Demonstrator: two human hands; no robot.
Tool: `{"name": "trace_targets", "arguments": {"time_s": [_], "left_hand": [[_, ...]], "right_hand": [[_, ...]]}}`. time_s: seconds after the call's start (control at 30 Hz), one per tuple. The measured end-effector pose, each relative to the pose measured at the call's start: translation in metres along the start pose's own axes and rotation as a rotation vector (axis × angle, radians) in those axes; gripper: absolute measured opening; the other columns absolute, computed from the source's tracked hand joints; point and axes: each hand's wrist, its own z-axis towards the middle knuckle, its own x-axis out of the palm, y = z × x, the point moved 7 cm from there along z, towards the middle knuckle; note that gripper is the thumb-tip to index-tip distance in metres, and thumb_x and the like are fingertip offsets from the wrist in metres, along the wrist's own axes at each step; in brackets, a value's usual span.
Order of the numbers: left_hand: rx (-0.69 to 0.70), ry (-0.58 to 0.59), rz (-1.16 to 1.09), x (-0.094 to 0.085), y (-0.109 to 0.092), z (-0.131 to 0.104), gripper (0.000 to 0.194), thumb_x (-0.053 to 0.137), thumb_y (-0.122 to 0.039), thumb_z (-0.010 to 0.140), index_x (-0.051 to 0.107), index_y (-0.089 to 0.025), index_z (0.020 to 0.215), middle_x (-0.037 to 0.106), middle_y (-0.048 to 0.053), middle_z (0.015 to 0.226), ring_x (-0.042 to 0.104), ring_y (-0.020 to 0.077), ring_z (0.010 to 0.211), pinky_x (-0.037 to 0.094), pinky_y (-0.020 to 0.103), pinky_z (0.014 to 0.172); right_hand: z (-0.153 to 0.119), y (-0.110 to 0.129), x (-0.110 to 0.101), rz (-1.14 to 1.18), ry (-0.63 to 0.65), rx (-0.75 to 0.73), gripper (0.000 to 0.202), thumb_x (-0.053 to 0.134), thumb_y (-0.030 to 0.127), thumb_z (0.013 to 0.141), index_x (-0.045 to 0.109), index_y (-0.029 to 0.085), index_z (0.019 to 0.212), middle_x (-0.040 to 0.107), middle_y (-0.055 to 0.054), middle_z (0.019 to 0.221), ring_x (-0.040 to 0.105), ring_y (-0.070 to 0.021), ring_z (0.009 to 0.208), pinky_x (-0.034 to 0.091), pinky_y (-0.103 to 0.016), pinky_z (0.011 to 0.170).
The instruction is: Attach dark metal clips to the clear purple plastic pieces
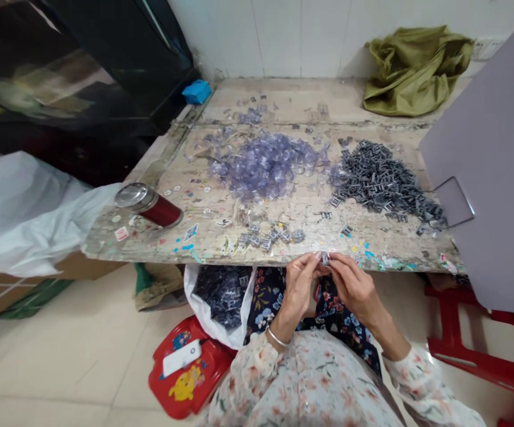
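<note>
Both my hands meet at the table's front edge around one small grey plastic piece [325,258]. My left hand [300,279] pinches it from the left, and my right hand [353,284] has its fingertips closed on the other side. Just beyond lies a short row of similar pieces with clear parts [274,235]. A large heap of grey pieces [381,178] covers the table's right side. In the middle of the table spreads a pile of clear purplish plastic parts [265,163]. Two or three loose grey pieces [325,215] lie between the heap and my hands.
A red flask [159,209] stands at the table's left. An olive cloth bag [412,71] and a blue box [197,92] lie at the back. Below the edge is an open white sack [225,296] of dark pieces, beside a red stool [190,367]. A grey panel [492,160] rises at right.
</note>
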Motion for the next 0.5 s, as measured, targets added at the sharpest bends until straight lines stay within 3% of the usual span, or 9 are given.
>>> {"name": "trace_targets", "arguments": {"time_s": [0.17, 0.5], "left_hand": [[0.085, -0.009, 0.09, -0.002, -0.009, -0.006, 0.033, 0.075, -0.044, 0.074, 0.063, -0.015, 0.063, 0.058, -0.002, 0.062, 0.051, 0.0086, 0.056, 0.046, 0.021, 0.06], [0.292, -0.046, 0.429, -0.007, -0.026, -0.009, 0.034, 0.062, -0.045, 0.085, 0.067, -0.017, 0.066, 0.057, 0.0, 0.06, 0.053, 0.0132, 0.062, 0.043, 0.023, 0.063]], "right_hand": [[0.0, 0.01, 0.003, -0.043, 0.003, -0.057, 0.04, 0.052, 0.011, 0.094, 0.056, 0.023, 0.132, 0.067, -0.011, 0.121, 0.066, -0.0217, 0.113, 0.059, -0.036, 0.095], [0.003, 0.016, 0.001, -0.07, -0.041, -0.083, 0.046, 0.056, 0.009, 0.092, 0.053, 0.023, 0.135, 0.068, -0.012, 0.119, 0.067, -0.0222, 0.11, 0.059, -0.035, 0.093]]}}
